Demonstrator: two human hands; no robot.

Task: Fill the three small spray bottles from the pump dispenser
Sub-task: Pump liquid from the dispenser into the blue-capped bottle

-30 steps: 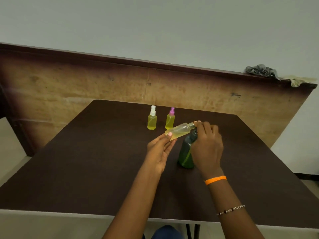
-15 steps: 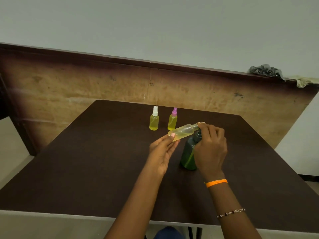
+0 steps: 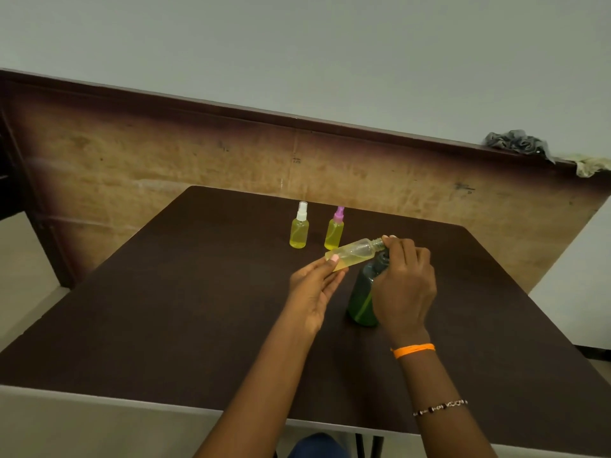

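Held by its base between the thumb and fingertips of the left hand (image 3: 312, 287), an uncapped small bottle (image 3: 352, 254) is tilted with its threaded neck met by the right hand (image 3: 405, 285). That hand is curled over the green pump dispenser (image 3: 362, 299), whose head is hidden; whether it is pressed cannot be told. Compared with half a second ago, little is changed. Beyond the left hand, the white-capped bottle (image 3: 299, 226) and pink-capped bottle (image 3: 334, 229) are stood on the table (image 3: 165, 309).
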